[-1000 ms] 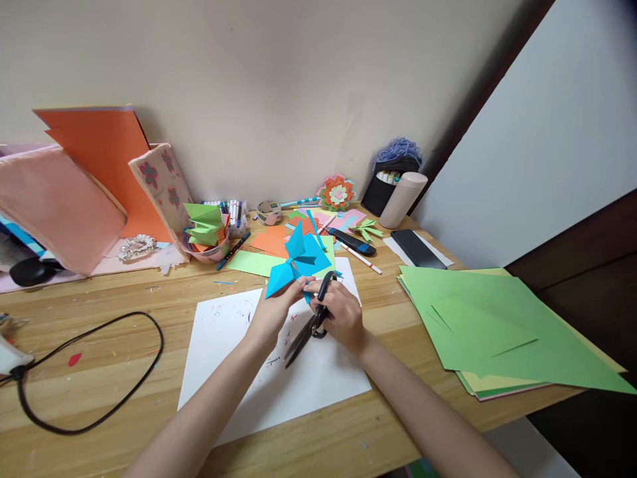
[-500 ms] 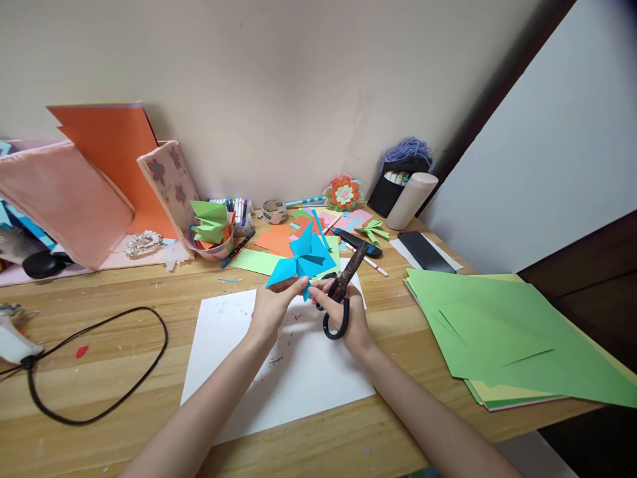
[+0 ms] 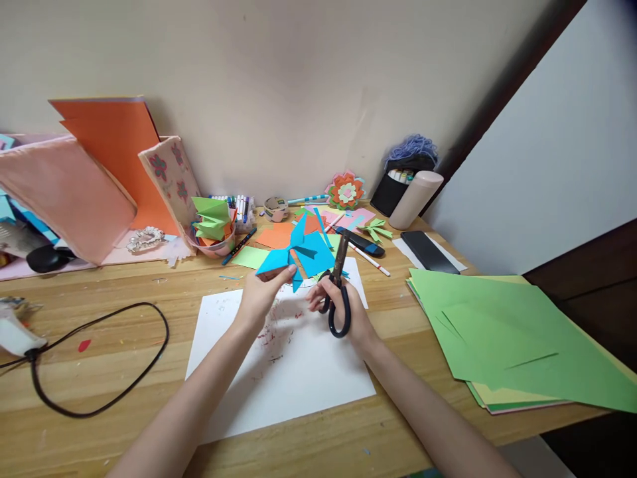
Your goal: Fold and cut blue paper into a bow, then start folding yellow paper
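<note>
Between the thumb and fingers of my left hand (image 3: 261,297) is a folded blue paper piece (image 3: 277,260) with pointed flaps, held above a white sheet (image 3: 318,372). My right hand (image 3: 346,309) grips a pair of scissors (image 3: 340,279) with black handles. Their dark blades point up and away, apart from the blue folded paper. Behind the held piece, a flat blue paper (image 3: 317,253) lies among coloured scraps. Small dark and red marks or bits show on the white sheet.
Green paper sheets (image 3: 497,332) are stacked at the right, with a black phone (image 3: 428,252) behind them. A box cutter (image 3: 362,242), a pale bottle (image 3: 417,199) and a paper flower (image 3: 346,191) stand or lie farther back. A black cable (image 3: 164,332) loops at the left.
My hands have moved apart: the left went slightly left with the blue paper, and the right let go of its lower tip. The scissors now point more upright.
</note>
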A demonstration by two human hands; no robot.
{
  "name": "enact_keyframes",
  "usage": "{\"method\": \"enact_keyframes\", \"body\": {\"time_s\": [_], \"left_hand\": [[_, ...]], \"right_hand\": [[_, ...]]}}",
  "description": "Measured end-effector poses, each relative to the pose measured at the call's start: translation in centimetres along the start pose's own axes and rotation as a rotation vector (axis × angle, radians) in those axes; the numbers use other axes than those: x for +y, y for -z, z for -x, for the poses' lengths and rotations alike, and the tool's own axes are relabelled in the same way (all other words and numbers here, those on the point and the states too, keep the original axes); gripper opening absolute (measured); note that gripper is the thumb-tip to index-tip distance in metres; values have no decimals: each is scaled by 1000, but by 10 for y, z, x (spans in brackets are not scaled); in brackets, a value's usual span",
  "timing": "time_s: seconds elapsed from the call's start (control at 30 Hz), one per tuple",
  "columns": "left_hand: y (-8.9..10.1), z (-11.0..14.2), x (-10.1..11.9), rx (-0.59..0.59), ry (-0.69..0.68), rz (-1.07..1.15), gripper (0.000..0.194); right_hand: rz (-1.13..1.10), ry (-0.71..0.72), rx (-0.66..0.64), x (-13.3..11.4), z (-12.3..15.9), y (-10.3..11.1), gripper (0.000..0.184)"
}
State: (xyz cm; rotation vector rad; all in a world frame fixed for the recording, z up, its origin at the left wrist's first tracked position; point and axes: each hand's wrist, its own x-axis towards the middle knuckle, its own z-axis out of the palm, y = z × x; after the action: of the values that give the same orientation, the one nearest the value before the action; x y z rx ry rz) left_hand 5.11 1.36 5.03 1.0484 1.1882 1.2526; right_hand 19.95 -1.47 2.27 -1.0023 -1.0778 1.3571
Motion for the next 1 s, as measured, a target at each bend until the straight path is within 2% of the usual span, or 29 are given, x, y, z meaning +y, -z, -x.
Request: {"method": "enact_keyframes", "body": {"time_s": [0.1, 0.2, 0.3, 0.37, 0.5, 0.63, 1.0], "left_hand": [[15, -8, 11, 30, -54, 4, 25], [26, -11, 20, 36, -52, -4, 30], [30, -10, 23, -10, -1, -16, 29], [31, -9, 23, -54, 44, -19, 30], [30, -10, 19, -110, 71, -25, 33], [32, -12, 15, -101, 81, -42, 32], [32, -11, 17, -84, 112, -71, 25]], "right_hand": [[-40, -70, -229, 0, 3, 6, 49], [74, -154, -430, 1, 9, 11, 60], [211, -206, -594, 2, 15, 13, 62], [265, -217, -660, 3, 18, 13, 62], [281, -256, -689, 5, 19, 13, 61], [266, -297, -694, 4, 19, 13, 59], [298, -276, -696, 11, 17, 16, 58]]}}
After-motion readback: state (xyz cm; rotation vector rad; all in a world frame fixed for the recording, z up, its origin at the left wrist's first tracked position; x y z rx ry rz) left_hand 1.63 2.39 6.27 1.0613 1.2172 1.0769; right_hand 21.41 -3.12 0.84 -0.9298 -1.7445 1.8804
